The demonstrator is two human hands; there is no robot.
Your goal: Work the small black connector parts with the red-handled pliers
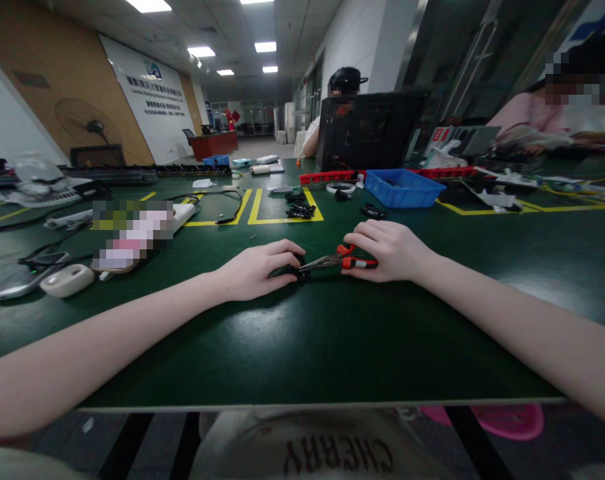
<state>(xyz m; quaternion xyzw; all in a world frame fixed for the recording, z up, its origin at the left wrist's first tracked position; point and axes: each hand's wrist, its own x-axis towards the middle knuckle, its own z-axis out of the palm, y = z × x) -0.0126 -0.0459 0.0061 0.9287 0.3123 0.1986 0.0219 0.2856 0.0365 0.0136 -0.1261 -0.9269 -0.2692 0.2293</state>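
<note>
My right hand (388,250) is closed round the red handles of a pair of needle-nose pliers (332,260), low over the green table (302,347). The plier tips point left and meet a small black part (296,270). My left hand (257,270) rests on the table with its fingers curled over that black part, pinning it down. Most of the part is hidden under my fingers.
A pile of small black parts (299,207) lies inside yellow floor-tape lines, with a blue bin (405,187) and red strip (332,177) beyond. A white mouse (66,280), cables and a power strip (182,213) sit left. Other people work behind a black case (369,130) and at far right.
</note>
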